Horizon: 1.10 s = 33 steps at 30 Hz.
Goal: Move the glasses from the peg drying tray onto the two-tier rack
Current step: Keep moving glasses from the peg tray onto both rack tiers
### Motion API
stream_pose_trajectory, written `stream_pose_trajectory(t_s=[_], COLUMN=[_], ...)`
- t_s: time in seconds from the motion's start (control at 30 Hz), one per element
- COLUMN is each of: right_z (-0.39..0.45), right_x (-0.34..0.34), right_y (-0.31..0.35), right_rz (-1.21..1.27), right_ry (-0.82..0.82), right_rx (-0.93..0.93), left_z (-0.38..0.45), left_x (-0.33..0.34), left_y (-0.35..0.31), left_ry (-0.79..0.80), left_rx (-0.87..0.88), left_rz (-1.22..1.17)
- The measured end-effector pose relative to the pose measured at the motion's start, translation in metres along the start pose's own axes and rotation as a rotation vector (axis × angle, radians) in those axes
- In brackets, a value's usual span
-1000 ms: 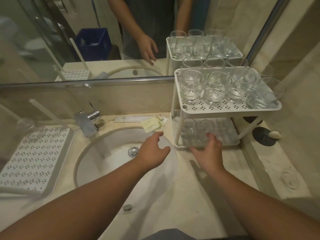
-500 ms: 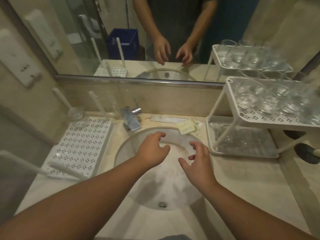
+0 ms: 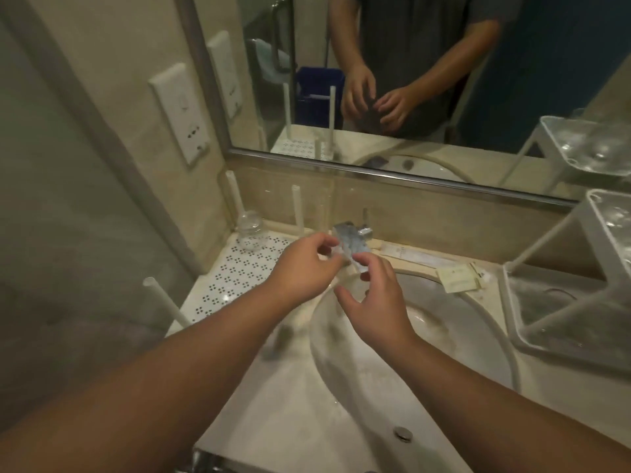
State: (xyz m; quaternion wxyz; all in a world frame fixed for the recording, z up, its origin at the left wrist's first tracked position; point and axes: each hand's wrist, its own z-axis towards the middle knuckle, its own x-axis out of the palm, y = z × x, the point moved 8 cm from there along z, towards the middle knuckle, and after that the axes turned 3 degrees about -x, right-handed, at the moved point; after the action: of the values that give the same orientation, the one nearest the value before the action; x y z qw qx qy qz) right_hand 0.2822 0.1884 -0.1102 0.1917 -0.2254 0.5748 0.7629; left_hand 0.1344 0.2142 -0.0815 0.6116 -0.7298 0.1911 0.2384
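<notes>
One clear glass (image 3: 252, 234) sits upside down over a peg at the far left corner of the white perforated peg drying tray (image 3: 235, 281). My left hand (image 3: 307, 268) hovers over the tray's right edge, fingers apart and holding nothing. My right hand (image 3: 375, 302) is beside it over the sink, also open with nothing in it. The white two-tier rack (image 3: 560, 322) stands at the right edge; blurred glasses show on its upper shelf (image 3: 614, 230). Its lower shelf is too blurred to read.
A round sink (image 3: 409, 363) lies between tray and rack, with a chrome tap (image 3: 351, 245) behind it just past my fingers. Bare white pegs (image 3: 297, 209) stick up from the tray. Paper sachets (image 3: 459, 279) lie by the mirror. A wall socket plate (image 3: 182, 114) is at left.
My right hand has let go at the rack's lower shelf and both hands have moved left across the sink toward the peg tray. The view has swung left with them.
</notes>
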Motion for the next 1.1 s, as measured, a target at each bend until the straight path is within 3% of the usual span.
stream_pose_trajectory(t_s=[0.47, 0.73, 1.1], right_z=[0.087, 0.127, 0.15], right_x=[0.096, 0.136, 0.167], right_y=[0.052, 0.051, 0.024], right_rz=[-0.158, -0.156, -0.208], right_ry=[0.205, 0.354, 0.434], right_rx=[-0.064, -0.078, -0.003], left_z=[0.057, 0.098, 0.143], left_x=[-0.093, -0.101, -0.087], left_y=[0.076, 0.106, 0.134], left_ry=[-0.168, -0.137, -0.033], left_rx=[-0.151, -0.142, -0.214], left_rz=[0.09, 0.352, 0.731])
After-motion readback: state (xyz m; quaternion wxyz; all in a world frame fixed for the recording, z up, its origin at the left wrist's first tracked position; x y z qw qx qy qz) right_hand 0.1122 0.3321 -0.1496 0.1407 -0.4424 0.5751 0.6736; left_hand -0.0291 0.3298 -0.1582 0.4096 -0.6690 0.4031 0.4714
